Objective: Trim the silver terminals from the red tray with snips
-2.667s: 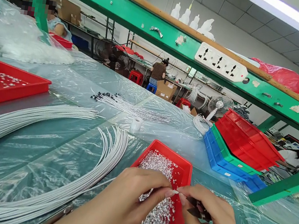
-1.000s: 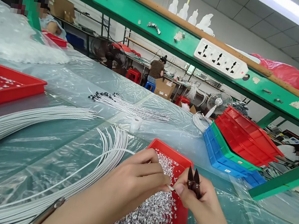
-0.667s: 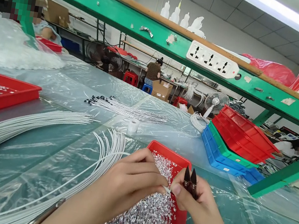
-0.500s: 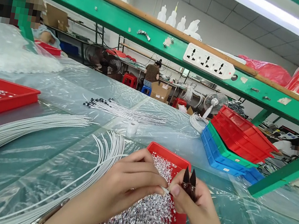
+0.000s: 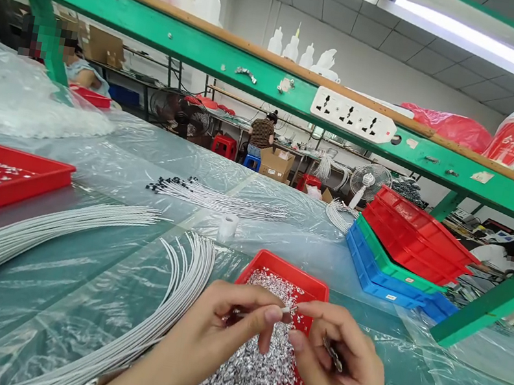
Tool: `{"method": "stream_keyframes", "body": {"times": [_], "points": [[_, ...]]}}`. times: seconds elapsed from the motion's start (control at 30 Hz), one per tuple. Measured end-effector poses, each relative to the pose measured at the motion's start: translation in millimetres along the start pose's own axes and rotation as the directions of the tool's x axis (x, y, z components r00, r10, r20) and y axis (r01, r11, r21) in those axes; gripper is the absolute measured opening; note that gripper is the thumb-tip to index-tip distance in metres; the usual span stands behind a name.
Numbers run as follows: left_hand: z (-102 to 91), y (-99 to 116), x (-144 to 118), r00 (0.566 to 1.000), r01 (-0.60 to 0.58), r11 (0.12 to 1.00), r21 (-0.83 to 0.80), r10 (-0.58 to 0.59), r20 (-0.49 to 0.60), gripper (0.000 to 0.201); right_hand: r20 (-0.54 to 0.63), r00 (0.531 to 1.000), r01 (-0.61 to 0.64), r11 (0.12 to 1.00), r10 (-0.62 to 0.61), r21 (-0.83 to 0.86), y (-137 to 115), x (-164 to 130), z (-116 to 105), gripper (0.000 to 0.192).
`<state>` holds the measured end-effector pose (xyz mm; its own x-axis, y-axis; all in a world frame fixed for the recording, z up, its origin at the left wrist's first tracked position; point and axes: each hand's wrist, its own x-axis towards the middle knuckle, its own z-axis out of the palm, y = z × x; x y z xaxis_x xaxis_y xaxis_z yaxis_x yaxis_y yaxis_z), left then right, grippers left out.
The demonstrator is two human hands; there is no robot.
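My left hand [image 5: 219, 327] pinches a white cable [image 5: 285, 312] close to its end, between thumb and fingertips. Beside that end is my right hand [image 5: 348, 372], its index fingertip almost at the cable and its thumb held apart. Tucked in the right palm are dark metal snips [image 5: 333, 354], mostly hidden by the fingers. Beneath both hands a red tray [image 5: 296, 268] holds a heap of small shiny metal pieces [image 5: 241, 374]. A curved bundle of white cables [image 5: 193, 280] lies left of the tray.
Another white cable bundle [image 5: 34, 231] and a red tray with small white parts [image 5: 3, 203] lie left. Black-tipped cables [image 5: 216, 199] and a white roll [image 5: 228, 225] sit beyond. Stacked bins [image 5: 410, 244] stand right, near a green post [image 5: 490, 297]. A shelf beam [image 5: 204, 39] crosses above.
The right hand has turned, so the snips' blades no longer point up into view. Its thumb and index finger have parted at the cable end. The left hand has rotated, showing its thumb.
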<state>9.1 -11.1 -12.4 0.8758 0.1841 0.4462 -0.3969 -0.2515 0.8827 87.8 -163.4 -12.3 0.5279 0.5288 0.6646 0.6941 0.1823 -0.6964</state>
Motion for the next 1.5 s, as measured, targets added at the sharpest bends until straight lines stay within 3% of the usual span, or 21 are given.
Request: {"method": "stream_keyframes", "body": {"times": [0.3,0.67,0.97,1.13,1.3,1.5], "points": [[3.4,-0.9,-1.3,0.99,0.109,0.973,-0.205,-0.087,0.112,0.024,-0.064,0.991,0.102,0.982,-0.113,-0.159,3.0,-0.2,-1.0,0.019],[4.8,-3.8,0.2,0.976,0.178,0.928,-0.327,-0.124,0.177,0.025,-0.022,0.994,0.105,0.975,-0.111,-0.197,3.1,0.0,-4.5,0.021],[7.6,-3.4,-0.9,0.989,0.121,0.964,-0.238,-0.095,0.115,0.028,-0.033,0.999,0.0,0.994,-0.004,-0.112,0.8,-0.6,-2.7,0.017],[9.9,-1.1,0.2,0.996,0.088,0.991,-0.101,-0.09,-0.024,0.027,-0.094,0.994,-0.056,0.996,0.049,-0.069,-2.7,-0.6,0.6,0.013],[13.2,-0.9,-1.4,0.993,0.002,1.0,0.01,-0.001,-0.118,0.025,-0.144,0.986,-0.096,0.994,0.088,-0.048,-5.0,1.4,4.4,0.011],[13.3,-14.9,3.7,0.969,-0.053,0.998,-0.021,0.047,-0.242,0.014,-0.095,0.988,-0.131,0.99,0.125,-0.059,0.0,-3.3,-4.9,0.009]]}}
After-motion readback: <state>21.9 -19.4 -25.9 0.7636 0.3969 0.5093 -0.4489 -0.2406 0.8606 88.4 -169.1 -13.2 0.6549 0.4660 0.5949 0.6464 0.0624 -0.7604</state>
